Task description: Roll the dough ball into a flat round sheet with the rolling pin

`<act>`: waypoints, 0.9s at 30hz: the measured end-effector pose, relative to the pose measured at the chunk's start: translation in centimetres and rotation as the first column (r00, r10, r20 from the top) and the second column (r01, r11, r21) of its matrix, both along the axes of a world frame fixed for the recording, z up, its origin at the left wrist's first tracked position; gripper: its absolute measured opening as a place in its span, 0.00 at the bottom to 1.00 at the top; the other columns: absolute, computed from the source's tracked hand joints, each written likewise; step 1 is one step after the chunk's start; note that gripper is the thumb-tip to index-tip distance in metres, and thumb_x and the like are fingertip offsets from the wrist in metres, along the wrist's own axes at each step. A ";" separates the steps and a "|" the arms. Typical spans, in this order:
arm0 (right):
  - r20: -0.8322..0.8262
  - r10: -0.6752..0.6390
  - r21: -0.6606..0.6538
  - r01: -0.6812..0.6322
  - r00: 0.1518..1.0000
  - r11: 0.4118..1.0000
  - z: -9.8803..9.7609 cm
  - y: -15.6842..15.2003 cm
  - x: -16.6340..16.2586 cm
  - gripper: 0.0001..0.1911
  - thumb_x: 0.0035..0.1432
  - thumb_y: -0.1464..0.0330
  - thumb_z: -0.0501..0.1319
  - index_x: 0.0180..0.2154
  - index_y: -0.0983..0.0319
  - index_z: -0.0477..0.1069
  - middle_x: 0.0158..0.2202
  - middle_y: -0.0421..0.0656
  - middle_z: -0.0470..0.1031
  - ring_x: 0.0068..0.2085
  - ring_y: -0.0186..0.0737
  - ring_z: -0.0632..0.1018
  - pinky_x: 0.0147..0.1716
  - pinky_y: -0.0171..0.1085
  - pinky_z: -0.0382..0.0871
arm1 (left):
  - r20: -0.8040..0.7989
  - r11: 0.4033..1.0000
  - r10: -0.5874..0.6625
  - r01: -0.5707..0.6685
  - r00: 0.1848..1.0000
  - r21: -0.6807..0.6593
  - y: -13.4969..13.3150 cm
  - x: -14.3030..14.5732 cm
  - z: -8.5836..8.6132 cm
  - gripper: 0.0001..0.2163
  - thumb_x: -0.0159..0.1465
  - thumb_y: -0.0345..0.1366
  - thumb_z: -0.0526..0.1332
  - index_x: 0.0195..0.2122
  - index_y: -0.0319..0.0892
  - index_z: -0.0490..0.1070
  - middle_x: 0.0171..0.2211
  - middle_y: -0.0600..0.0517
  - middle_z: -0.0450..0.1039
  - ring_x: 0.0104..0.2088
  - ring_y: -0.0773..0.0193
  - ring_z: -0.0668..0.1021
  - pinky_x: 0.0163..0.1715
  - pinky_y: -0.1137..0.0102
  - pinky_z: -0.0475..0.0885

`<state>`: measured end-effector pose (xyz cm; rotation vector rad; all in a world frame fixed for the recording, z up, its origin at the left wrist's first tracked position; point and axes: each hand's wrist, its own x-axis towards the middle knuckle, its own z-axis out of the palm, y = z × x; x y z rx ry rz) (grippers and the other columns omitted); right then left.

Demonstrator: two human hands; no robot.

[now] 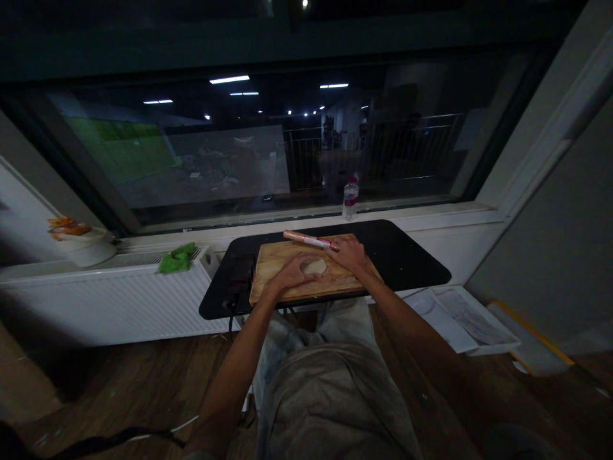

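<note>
A wooden board [275, 255] lies on a small black table [407, 255]. A pale round of dough [317, 266] rests near the board's middle. My left hand [292, 271] lies on the board with fingers curved against the dough's left edge. My right hand [348, 252] lies flat just right of the dough, fingers stretched toward a rolling pin [306, 239] with red markings at the board's far edge; its fingertips reach the pin's right end.
A water bottle [350, 199] stands on the sill behind the table. A green cloth [177, 258] lies on the white radiator [105, 300], a white bowl [86, 246] further left. White trays [460, 316] lie on the wooden floor at right.
</note>
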<state>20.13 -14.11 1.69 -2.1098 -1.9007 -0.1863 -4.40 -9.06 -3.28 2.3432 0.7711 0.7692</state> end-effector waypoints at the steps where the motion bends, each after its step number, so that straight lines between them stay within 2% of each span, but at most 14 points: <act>1: -0.004 -0.002 -0.004 0.002 1.000 1.000 0.0 0.0 0.0 0.28 0.78 0.46 0.58 0.66 0.50 0.82 0.55 0.49 0.89 0.53 0.52 0.88 0.52 0.41 0.78 | 0.015 1.000 -0.003 0.003 1.000 -0.013 0.0 0.1 0.0 0.29 0.66 0.50 0.77 0.66 0.48 0.80 0.69 0.45 0.78 0.71 0.44 0.76 0.77 0.48 0.67; 4: -0.002 -0.005 0.004 0.005 1.000 1.000 0.1 -0.1 0.0 0.28 0.78 0.45 0.58 0.65 0.51 0.83 0.56 0.50 0.88 0.53 0.51 0.88 0.52 0.40 0.78 | 0.042 0.999 0.005 -0.004 0.999 -0.039 -0.2 0.2 0.3 0.30 0.64 0.50 0.78 0.66 0.49 0.80 0.68 0.45 0.79 0.70 0.44 0.77 0.76 0.48 0.68; 11: 0.005 -0.006 0.013 0.006 1.000 1.000 0.6 -0.5 -0.3 0.25 0.79 0.47 0.58 0.65 0.48 0.83 0.54 0.47 0.90 0.52 0.50 0.88 0.50 0.37 0.78 | 0.035 1.000 0.014 -0.014 0.999 -0.012 -0.8 -0.4 0.3 0.40 0.61 0.51 0.80 0.73 0.48 0.74 0.74 0.43 0.71 0.74 0.41 0.72 0.79 0.46 0.64; 17: 0.018 -0.014 0.002 0.014 1.000 1.000 1.0 -0.8 -0.6 0.26 0.79 0.47 0.58 0.66 0.49 0.82 0.55 0.48 0.89 0.53 0.50 0.88 0.51 0.38 0.79 | 0.061 0.995 0.098 -0.098 0.993 0.005 -0.3 -1.2 -0.7 0.37 0.60 0.48 0.81 0.70 0.46 0.76 0.69 0.41 0.76 0.69 0.42 0.77 0.75 0.47 0.69; 22: 0.003 -0.023 -0.006 0.023 1.000 1.000 0.9 -0.7 -0.6 0.27 0.79 0.46 0.59 0.67 0.49 0.82 0.56 0.49 0.89 0.54 0.50 0.88 0.52 0.38 0.79 | 0.077 0.992 0.125 -0.123 0.989 -0.031 0.1 -1.1 -1.0 0.35 0.60 0.47 0.81 0.67 0.44 0.77 0.66 0.40 0.77 0.66 0.43 0.79 0.73 0.48 0.72; 27: 0.017 -0.001 0.001 0.001 1.000 1.000 0.9 -0.7 -0.5 0.26 0.80 0.48 0.58 0.68 0.49 0.81 0.58 0.49 0.88 0.54 0.53 0.87 0.53 0.41 0.79 | 0.068 0.993 0.115 -0.116 0.991 0.001 -0.5 -1.1 -0.5 0.37 0.62 0.46 0.80 0.70 0.45 0.73 0.69 0.41 0.74 0.70 0.44 0.75 0.75 0.49 0.69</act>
